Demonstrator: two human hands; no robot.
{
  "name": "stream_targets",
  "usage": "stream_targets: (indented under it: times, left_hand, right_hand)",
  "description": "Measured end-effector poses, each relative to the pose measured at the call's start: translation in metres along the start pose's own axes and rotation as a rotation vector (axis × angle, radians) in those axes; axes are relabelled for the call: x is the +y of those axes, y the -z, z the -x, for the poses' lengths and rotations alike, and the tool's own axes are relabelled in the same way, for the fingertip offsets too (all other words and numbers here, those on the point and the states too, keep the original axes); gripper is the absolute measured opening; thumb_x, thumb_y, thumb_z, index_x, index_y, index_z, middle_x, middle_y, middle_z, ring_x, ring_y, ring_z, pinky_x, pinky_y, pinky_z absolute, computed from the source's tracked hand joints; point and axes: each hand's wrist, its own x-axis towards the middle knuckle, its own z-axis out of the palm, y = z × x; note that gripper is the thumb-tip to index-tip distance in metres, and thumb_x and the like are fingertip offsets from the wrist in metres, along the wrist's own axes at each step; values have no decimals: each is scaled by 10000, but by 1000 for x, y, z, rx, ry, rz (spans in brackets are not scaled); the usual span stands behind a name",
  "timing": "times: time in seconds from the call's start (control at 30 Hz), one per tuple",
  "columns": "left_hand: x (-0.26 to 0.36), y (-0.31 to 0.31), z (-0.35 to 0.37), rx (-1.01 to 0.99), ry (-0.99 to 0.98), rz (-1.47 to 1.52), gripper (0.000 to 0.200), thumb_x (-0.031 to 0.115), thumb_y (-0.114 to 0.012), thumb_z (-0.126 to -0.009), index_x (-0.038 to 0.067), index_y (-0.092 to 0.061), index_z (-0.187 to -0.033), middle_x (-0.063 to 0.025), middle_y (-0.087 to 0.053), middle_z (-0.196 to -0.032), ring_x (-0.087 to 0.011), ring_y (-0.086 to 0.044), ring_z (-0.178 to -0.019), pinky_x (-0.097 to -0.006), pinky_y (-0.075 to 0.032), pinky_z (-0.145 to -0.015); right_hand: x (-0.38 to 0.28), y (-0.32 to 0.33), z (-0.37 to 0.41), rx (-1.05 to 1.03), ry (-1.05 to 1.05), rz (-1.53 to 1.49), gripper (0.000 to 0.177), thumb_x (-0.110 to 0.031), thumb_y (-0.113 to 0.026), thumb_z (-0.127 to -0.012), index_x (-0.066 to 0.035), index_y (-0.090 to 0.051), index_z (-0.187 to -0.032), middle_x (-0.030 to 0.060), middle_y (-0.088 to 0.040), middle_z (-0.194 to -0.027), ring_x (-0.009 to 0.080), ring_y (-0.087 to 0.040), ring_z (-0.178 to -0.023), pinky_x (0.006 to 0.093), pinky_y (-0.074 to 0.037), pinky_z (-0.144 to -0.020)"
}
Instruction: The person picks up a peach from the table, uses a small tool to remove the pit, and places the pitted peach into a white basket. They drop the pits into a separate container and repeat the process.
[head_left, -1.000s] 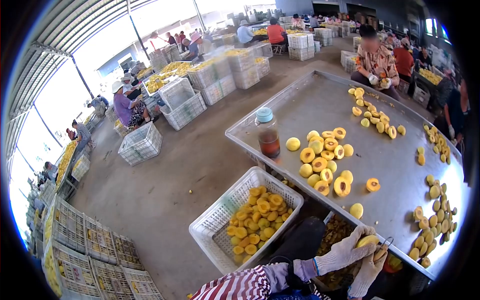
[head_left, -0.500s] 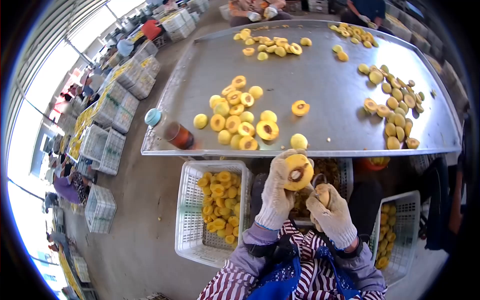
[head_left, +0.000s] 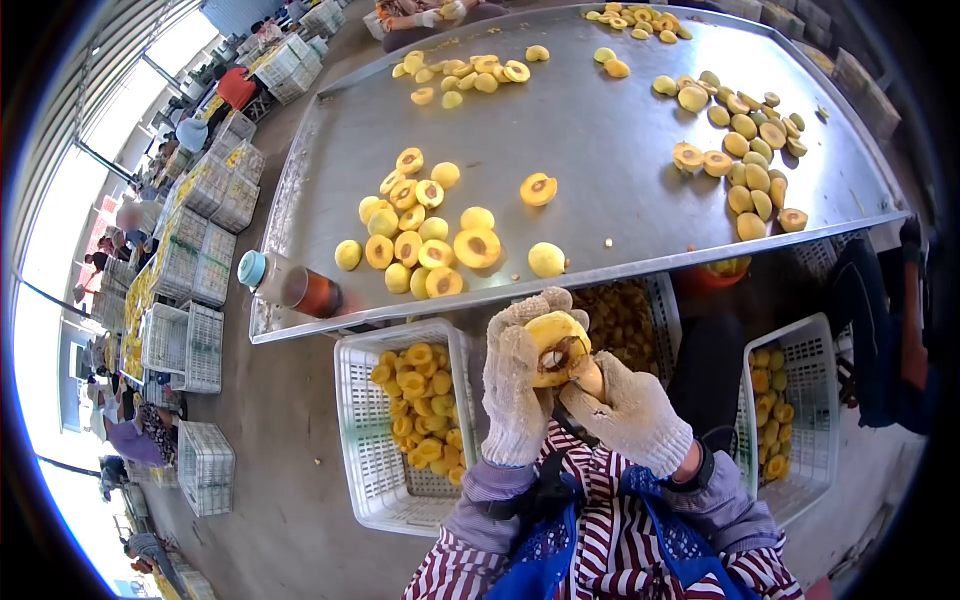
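Note:
My gloved left hand (head_left: 513, 385) is wrapped round a yellow peach half (head_left: 550, 330), its cut face turned up with the split stone and a pale kernel showing. My gloved right hand (head_left: 640, 415) is closed on the light-coloured handle of a pitting knife (head_left: 589, 378), pressed against the stone; the blade is mostly hidden now. Just beyond my hands, a whole-looking peach (head_left: 546, 260) sits at the near edge of the metal table (head_left: 560, 130). A cluster of peach halves (head_left: 407, 245) lies left of it, several with cut faces up.
A bottle of dark reddish liquid (head_left: 290, 285) lies at the table's near left corner. White crates of peach halves stand below left (head_left: 362, 480) and right (head_left: 808, 440). Between them a crate (head_left: 663, 300) holds brownish pieces. Another person's gloved hands (head_left: 440, 14) are across the table.
The view has shifted, so the table sits higher and tilted. My right hand has brought the knife from beside the peach half onto its stone, and the half has turned in my left hand.

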Motion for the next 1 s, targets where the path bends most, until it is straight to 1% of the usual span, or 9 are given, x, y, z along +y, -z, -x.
stream_targets:
  times: [0.27, 0.37, 0.5, 0.6, 0.73, 0.8, 0.87, 0.93, 1.0]
  left_hand:
    - [0, -18, 8, 34, -129, -243, 386, 274, -484, -1054, -10, -503, -1315, -170, -566, -1324, -260, -619, -1129, -352, -523, -960]
    - [11, -18, 2, 42, 2, -325, 333, 236, -503, -1043, -13, -574, -1254, -177, -611, -1266, -262, -613, -1133, -347, -507, -971]
    - [-2, -15, 3, -3, -360, -705, 343, 203, -525, -1010, -11, -595, -1270, -228, -560, -1343, -339, -558, -1233, -409, -464, -1022]
    - [-3, -15, 2, -101, -624, -964, 339, 185, -551, -987, 1, -605, -1266, -248, -540, -1361, -372, -537, -1266, -412, -470, -1020]
    - [6, -16, -9, -188, -712, -1044, 403, 151, -632, -872, 35, -609, -1258, -231, -570, -1311, -386, -586, -1189, -433, -495, -985]
    - [10, -20, -13, -220, -748, -1041, 394, 157, -636, -875, 67, -612, -1258, -213, -582, -1290, -409, -581, -1179, -439, -499, -964]
    - [9, -23, -13, -207, -742, -1092, 386, 172, -641, -875, 96, -616, -1253, -183, -591, -1281, -408, -583, -1164, -445, -504, -938]
    - [-1, -22, -13, -184, -569, -1114, 394, 158, -656, -870, 117, -616, -1259, -160, -569, -1332, -376, -570, -1187, -430, -507, -944]
    - [-4, -23, -19, -69, -393, -1033, 321, 188, -663, -895, 144, -637, -1212, -89, -611, -1286, -320, -635, -1089, -391, -540, -867]
  right_hand:
    - [17, -8, 0, -51, 96, -156, 346, -344, -673, -901, -29, -569, -1001, 183, -673, -780, 372, -683, -666, 453, -519, -595]
    - [4, 0, 1, -225, -135, -415, 293, -279, -665, -918, -28, -572, -1038, 105, -687, -787, 244, -679, -651, 387, -537, -617]
    - [-10, 28, -5, -473, -374, -690, 210, -181, -608, -957, -69, -547, -1124, -13, -568, -678, 53, -537, -533, 199, -434, -462]
    - [-1, 27, -6, -458, -262, -727, 193, -189, -596, -968, -74, -543, -1115, -30, -522, -641, 41, -469, -461, 196, -358, -393]
    - [27, 23, -5, -469, -354, -822, 177, -218, -648, -949, -59, -592, -1006, 8, -589, -675, 85, -536, -506, 227, -417, -426]
    - [39, 26, -4, -411, -207, -742, 185, -184, -633, -936, -44, -627, -1056, 39, -642, -846, 123, -609, -707, 262, -494, -598]
    - [45, 25, -8, -337, -123, -678, 239, -151, -616, -923, -36, -640, -1132, 66, -670, -1023, 154, -643, -910, 295, -533, -778]
    - [92, 13, -22, -228, 141, -299, 274, -182, -626, -922, -34, -620, -1153, 52, -675, -993, 166, -650, -867, 319, -532, -758]
    - [87, 9, -34, -198, 155, -281, 283, -196, -610, -927, -32, -607, -1158, 52, -678, -980, 198, -653, -854, 341, -531, -759]
